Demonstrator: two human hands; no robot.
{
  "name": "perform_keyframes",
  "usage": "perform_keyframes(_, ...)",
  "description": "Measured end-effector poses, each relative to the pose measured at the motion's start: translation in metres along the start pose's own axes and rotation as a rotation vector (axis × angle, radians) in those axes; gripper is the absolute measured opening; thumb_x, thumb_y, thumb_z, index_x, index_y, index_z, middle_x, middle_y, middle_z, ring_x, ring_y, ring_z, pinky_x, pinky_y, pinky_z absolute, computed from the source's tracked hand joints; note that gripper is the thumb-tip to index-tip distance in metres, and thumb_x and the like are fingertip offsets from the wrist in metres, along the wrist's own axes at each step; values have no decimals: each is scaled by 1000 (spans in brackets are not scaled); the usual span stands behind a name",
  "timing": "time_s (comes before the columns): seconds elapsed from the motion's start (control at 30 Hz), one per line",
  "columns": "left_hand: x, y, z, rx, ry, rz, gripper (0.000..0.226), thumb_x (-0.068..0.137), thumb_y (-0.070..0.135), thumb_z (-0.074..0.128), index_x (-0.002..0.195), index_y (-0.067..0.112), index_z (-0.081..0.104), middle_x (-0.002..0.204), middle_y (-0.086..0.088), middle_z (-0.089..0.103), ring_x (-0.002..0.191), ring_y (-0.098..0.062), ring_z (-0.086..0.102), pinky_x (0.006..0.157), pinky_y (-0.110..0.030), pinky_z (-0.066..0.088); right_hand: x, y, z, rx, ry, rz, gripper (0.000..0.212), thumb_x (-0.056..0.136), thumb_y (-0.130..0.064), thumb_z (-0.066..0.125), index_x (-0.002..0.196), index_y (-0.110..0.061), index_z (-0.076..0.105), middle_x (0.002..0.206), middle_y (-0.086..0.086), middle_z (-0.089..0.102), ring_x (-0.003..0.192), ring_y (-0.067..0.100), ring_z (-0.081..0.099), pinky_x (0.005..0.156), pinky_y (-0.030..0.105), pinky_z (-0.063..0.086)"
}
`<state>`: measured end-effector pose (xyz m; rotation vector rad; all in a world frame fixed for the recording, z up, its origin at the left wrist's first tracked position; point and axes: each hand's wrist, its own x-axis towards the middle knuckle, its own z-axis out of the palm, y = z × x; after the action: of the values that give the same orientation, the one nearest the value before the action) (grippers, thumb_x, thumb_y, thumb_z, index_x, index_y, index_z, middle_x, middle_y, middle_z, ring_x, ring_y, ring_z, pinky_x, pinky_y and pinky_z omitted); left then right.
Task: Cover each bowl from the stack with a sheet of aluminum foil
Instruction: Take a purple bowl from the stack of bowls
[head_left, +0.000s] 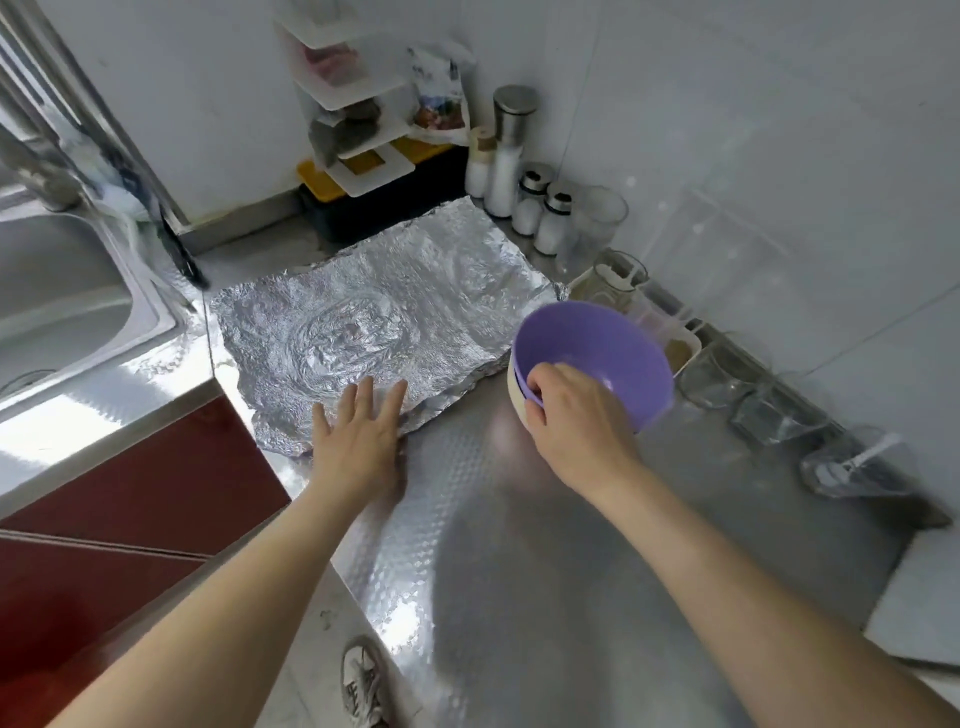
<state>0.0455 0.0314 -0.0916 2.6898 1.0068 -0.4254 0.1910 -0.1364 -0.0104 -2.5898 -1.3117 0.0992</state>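
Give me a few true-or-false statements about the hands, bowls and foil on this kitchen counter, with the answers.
1. The left hand lies flat, fingers straight, on the near edge of the foil sheet. True.
2. The right hand grips the rim of a green bowl. False: it grips the purple bowl.
3. A cream bowl shows beneath the purple bowl. True.
4. The purple bowl is already covered with foil. False: it is open, and the foil sheet lies spread on the counter.
5. The sink is to the right of the foil sheet. False: it is to the left.
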Motion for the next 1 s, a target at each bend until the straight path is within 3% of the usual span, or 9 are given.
perform_keyframes(0.1,-1,41,-27,-528,76,175,69,86,12,55,150,21,29,156,-6,30,143,-25,30,115,-41,26,0,6,1,57,-45,-28,13,96,-21,48,95,-9,53,97,6,58,89,29,54,68,38,36)
perform_keyframes(0.17,-4,79,-51,-1022,17,155,40,94,17,50,130,34,55,132,11,57,121,-11,52,99,-31,40,-3,10,-1,100,-49,-37,13,93,-21,51,96,-10,56,97,5,57,90,29,55,67,38,39)
perform_keyframes(0.23,-3,110,-70,-1364,-89,45,23,98,40,42,104,50,63,116,18,65,109,-8,59,88,-36,49,-7,14,-5,154,-52,-30,11,90,-21,51,96,-12,54,97,2,56,89,29,55,63,38,41)
perform_keyframes(0.3,3,125,-70,-1436,-144,-6,30,99,53,36,119,49,58,123,14,60,107,-11,60,85,-46,55,-11,16,-12,179,-69,11,13,91,-24,49,100,-16,48,96,2,60,85,31,56,61,37,41)
perform_keyframes(0.4,7,133,-56,-1256,-18,73,47,98,43,43,144,31,43,131,8,56,113,-13,58,97,-46,50,-13,22,-18,145,-63,68,26,91,-27,46,114,-18,39,93,8,66,82,37,60,62,39,45)
perform_keyframes(0.57,0,146,-44,-820,126,120,50,71,33,48,120,21,55,102,-5,67,100,-31,60,80,-40,49,-15,30,-21,13,-176,-5,28,88,-26,51,115,-22,52,92,4,67,86,32,61,59,33,40)
perform_keyframes(0.7,-6,160,-40,-679,101,-19,27,85,32,60,106,17,52,99,-8,67,97,-31,60,69,-32,35,-21,50,-24,326,-303,63,29,84,-26,63,113,-28,58,97,-6,68,91,20,62,74,36,51)
perform_keyframes(0.83,-3,153,-53,-456,249,27,24,85,29,56,73,9,59,77,-13,68,79,-35,62,60,-33,40,-24,82,-24,344,118,101,28,86,-33,65,111,-21,68,107,-4,69,102,19,58,93,31,42)
perform_keyframes(1.0,-3,149,-65,-517,192,141,37,91,19,45,59,6,59,56,-7,68,61,-22,66,57,-23,46,-29,112,-29,563,509,456,37,89,-23,46,122,-12,61,116,4,66,105,23,60,94,38,46)
